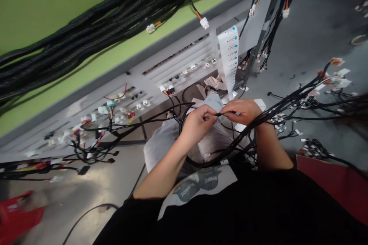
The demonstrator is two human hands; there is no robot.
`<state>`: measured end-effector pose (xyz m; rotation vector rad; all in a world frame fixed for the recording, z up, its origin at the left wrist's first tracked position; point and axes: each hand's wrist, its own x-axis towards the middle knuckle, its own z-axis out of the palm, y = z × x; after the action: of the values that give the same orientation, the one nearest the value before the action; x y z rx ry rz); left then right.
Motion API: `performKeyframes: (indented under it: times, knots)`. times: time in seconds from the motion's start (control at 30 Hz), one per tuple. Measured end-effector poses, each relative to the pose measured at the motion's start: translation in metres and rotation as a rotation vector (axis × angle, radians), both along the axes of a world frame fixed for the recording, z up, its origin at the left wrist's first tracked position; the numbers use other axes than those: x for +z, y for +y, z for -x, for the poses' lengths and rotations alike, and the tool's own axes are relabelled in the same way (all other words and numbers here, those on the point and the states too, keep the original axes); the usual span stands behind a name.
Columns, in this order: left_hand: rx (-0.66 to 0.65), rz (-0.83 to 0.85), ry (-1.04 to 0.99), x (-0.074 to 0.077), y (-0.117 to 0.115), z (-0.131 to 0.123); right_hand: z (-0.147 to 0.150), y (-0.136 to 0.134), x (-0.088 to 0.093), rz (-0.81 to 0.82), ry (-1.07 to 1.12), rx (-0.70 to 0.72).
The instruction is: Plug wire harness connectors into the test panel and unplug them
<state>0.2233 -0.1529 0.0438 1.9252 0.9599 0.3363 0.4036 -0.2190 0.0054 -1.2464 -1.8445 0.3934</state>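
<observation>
Above the lap, my left hand (pixel 199 123) and my right hand (pixel 240 111) meet fingertip to fingertip, both pinching a thin black cable (pixel 219 114). Only a short dark piece of it shows between the fingers. A thick black wire harness (pixel 244 132) runs across the lap, passing by my right wrist toward the right, where it fans into branches with white connectors (pixel 342 76). Close behind my right hand hangs a long strip of white labels (pixel 230 61) with blue marks.
Bundles of black corrugated harnesses (pixel 115 23) lie on the green tabletop (pixel 51 0). Below its edge, a grey slotted panel (pixel 184 61) carries small connectors and hanging wires. More cables (pixel 319 149) with connectors spread at right. A red object (pixel 20 214) sits at lower left.
</observation>
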Motion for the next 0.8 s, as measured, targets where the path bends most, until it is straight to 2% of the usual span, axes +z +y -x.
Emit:
performKeyframes:
  times: [0.4,0.7,0.8]
  knots:
    - [-0.113,0.042,0.052,0.018,0.006,-0.001,0.004,0.001,-0.002,0.054,-0.027,-0.038]
    - [-0.105,0.073,0.061,0.018,0.007,0.002,0.009,-0.001,0.002,0.079,0.045,0.000]
    - [-0.149,-0.016,0.107,0.021,0.009,0.007,0.013,0.001,0.000,0.128,0.102,-0.021]
